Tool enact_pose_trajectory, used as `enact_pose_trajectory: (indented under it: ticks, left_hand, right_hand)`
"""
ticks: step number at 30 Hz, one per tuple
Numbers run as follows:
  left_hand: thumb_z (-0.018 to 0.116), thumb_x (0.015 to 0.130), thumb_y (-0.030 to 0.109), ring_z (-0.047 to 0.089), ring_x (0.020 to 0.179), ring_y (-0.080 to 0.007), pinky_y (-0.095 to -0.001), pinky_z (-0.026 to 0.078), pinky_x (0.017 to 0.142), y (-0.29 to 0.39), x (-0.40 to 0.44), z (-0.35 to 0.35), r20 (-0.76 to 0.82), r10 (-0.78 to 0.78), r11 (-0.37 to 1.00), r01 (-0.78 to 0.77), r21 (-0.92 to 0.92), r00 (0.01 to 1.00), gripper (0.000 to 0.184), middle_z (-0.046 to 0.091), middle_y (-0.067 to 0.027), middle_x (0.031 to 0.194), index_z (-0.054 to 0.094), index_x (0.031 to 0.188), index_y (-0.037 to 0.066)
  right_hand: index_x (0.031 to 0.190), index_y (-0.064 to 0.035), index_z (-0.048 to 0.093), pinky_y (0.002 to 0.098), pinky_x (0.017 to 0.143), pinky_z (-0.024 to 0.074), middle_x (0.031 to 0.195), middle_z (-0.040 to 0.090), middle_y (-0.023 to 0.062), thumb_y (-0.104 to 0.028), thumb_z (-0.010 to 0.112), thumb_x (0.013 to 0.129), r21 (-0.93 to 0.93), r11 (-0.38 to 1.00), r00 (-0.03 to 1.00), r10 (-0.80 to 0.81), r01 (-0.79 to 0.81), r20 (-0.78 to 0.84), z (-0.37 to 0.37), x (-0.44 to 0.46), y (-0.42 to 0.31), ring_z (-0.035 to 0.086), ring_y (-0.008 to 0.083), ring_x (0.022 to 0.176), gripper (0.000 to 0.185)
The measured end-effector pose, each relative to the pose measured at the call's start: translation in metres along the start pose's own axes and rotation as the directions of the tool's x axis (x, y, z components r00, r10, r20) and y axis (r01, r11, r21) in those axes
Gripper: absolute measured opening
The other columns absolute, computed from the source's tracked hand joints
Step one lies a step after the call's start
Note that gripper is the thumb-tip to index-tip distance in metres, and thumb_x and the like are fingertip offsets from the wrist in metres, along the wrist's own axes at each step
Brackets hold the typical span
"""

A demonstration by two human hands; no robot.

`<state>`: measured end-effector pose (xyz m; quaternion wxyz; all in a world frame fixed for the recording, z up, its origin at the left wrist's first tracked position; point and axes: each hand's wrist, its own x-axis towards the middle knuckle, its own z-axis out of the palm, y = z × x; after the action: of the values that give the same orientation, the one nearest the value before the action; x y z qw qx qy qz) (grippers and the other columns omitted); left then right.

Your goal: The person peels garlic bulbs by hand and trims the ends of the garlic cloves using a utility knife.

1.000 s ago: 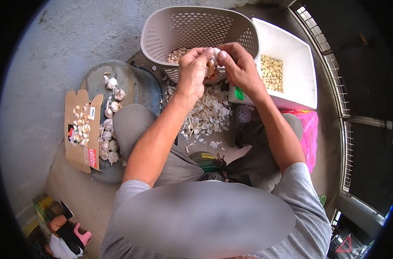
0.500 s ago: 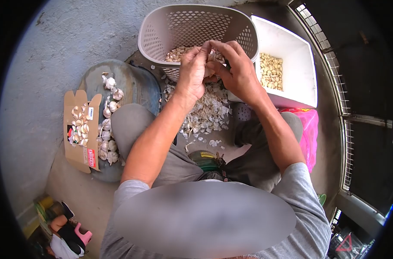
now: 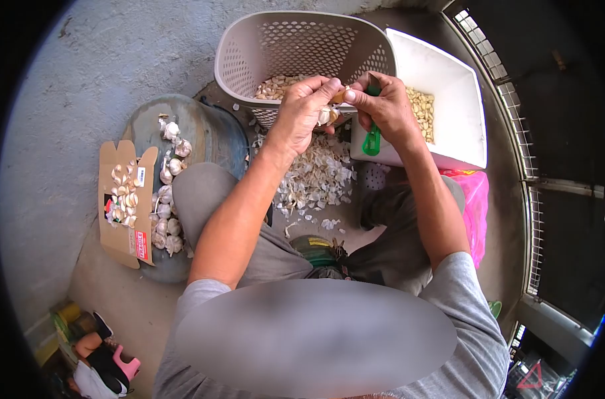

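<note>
My left hand (image 3: 300,114) is closed around part of a garlic bulb (image 3: 326,116), with pale cloves showing below the fingers. In my right hand (image 3: 390,112) is a green utility knife (image 3: 371,141), its handle pointing down. The right thumb and fingers meet the left fingertips at a brownish garlic clove (image 3: 341,97). Both hands are over the near rim of a grey-brown plastic basket (image 3: 232,50), which holds many cloves (image 3: 276,86). Below them a heap of papery garlic skins (image 3: 315,176) covers the floor.
To the right of the basket stands a white foam box (image 3: 452,86) with peeled cloves (image 3: 422,113). At left, whole garlic bulbs (image 3: 164,213) lie on an upturned tub (image 3: 209,130), beside cardboard (image 3: 116,246) bearing cloves. A pink bag (image 3: 474,209) lies at right.
My hands have spread slightly apart and the right wrist has turned, bringing the green knife into view. The garlic in my left hand now shows more clearly.
</note>
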<state>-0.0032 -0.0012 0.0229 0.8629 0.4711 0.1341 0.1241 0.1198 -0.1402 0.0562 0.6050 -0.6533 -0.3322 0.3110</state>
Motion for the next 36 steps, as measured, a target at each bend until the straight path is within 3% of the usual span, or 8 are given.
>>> enact_pose_trajectory:
  ticks: [7,13,18,22,25,26,30,36]
  left_hand:
    - [0.061,0.105,0.036,0.066,0.062,-0.0130,-0.0240,0.047,0.042,-0.004,0.002,0.002,0.035,0.018,0.999,-0.019,0.028,0.999,0.028,0.066,-0.0048,0.093,0.064,0.105,0.008]
    - [0.061,0.105,0.035,0.065,0.061,-0.0128,-0.0277,0.049,0.044,-0.012,-0.005,0.009,-0.108,-0.098,0.988,0.084,-0.130,0.989,0.026,0.065,-0.0027,0.088,0.065,0.103,0.010]
    - [0.064,0.103,0.034,0.064,0.064,-0.0122,-0.0296,0.050,0.049,-0.018,-0.001,0.001,-0.168,-0.100,0.979,0.067,-0.193,0.981,0.026,0.067,-0.0024,0.089,0.067,0.102,0.009]
    - [0.067,0.101,0.036,0.063,0.064,-0.0122,-0.0286,0.048,0.048,-0.021,0.005,0.003,-0.224,-0.055,0.983,0.013,-0.185,0.973,0.028,0.067,-0.0022,0.088,0.067,0.101,0.007]
    - [0.068,0.101,0.039,0.063,0.061,-0.0134,-0.0288,0.045,0.044,-0.010,0.003,-0.002,-0.153,-0.113,0.980,0.084,-0.181,0.982,0.031,0.066,-0.0020,0.085,0.068,0.100,0.008]
    - [0.068,0.100,0.040,0.063,0.060,-0.0139,-0.0289,0.045,0.043,-0.006,0.001,-0.002,-0.115,-0.151,0.976,0.129,-0.177,0.982,0.032,0.065,-0.0020,0.084,0.068,0.100,0.008]
    - [0.065,0.100,0.048,0.063,0.054,-0.0174,-0.0281,0.042,0.040,-0.007,-0.001,0.005,-0.058,-0.144,0.984,0.137,-0.118,0.988,0.038,0.063,-0.0030,0.078,0.068,0.098,0.010]
    - [0.061,0.104,0.044,0.062,0.051,-0.0154,-0.0273,0.042,0.038,-0.017,-0.001,0.005,-0.023,-0.127,0.991,0.126,-0.055,0.992,0.037,0.061,-0.0023,0.075,0.067,0.099,0.008]
  right_hand:
    - [0.086,-0.0014,0.064,0.0238,0.040,0.0337,0.055,0.053,-0.0018,-0.023,0.076,0.097,0.084,0.996,0.999,0.018,-0.016,-0.028,0.002,0.002,0.007,0.046,0.0046,0.044,0.027]
    - [0.093,0.0033,0.064,0.0347,0.050,0.0443,0.063,0.061,0.0089,-0.015,0.073,0.096,-0.452,0.857,0.949,-0.308,0.248,-0.063,0.009,0.009,0.011,0.056,0.0117,0.058,0.021]
    - [0.084,0.0046,0.061,0.0475,0.066,0.0504,0.074,0.066,0.0220,-0.011,0.070,0.091,-0.593,0.685,0.889,-0.441,0.423,0.124,0.029,-0.011,-0.003,0.062,0.0470,0.071,0.019]
    - [0.096,0.0034,0.068,0.0352,0.068,0.0517,0.084,0.072,0.0132,-0.015,0.074,0.093,-0.458,0.867,0.948,-0.047,0.195,0.315,0.010,-0.015,-0.014,0.067,0.0165,0.077,0.020]
    - [0.097,0.0034,0.068,0.0335,0.069,0.0514,0.083,0.072,0.0094,-0.025,0.077,0.093,-0.518,0.855,0.886,0.208,0.041,0.414,-0.011,-0.009,-0.023,0.064,0.0125,0.077,0.030]
    - [0.097,0.0047,0.069,0.0378,0.064,0.0503,0.076,0.068,0.0149,-0.036,0.079,0.091,-0.555,0.828,0.920,0.150,0.084,0.363,-0.016,-0.007,-0.021,0.063,0.0202,0.068,0.042]
    - [0.113,0.0034,0.069,0.0372,0.075,0.0532,0.094,0.073,0.0161,-0.023,0.080,0.091,-0.483,0.833,0.962,-0.257,0.269,0.093,-0.018,0.000,-0.001,0.067,0.0219,0.082,0.036]
    - [0.116,0.0018,0.068,0.0322,0.084,0.0526,0.098,0.072,0.0082,-0.014,0.074,0.095,-0.317,0.939,0.986,-0.092,0.133,0.142,-0.009,-0.004,-0.002,0.064,0.0136,0.092,0.027]
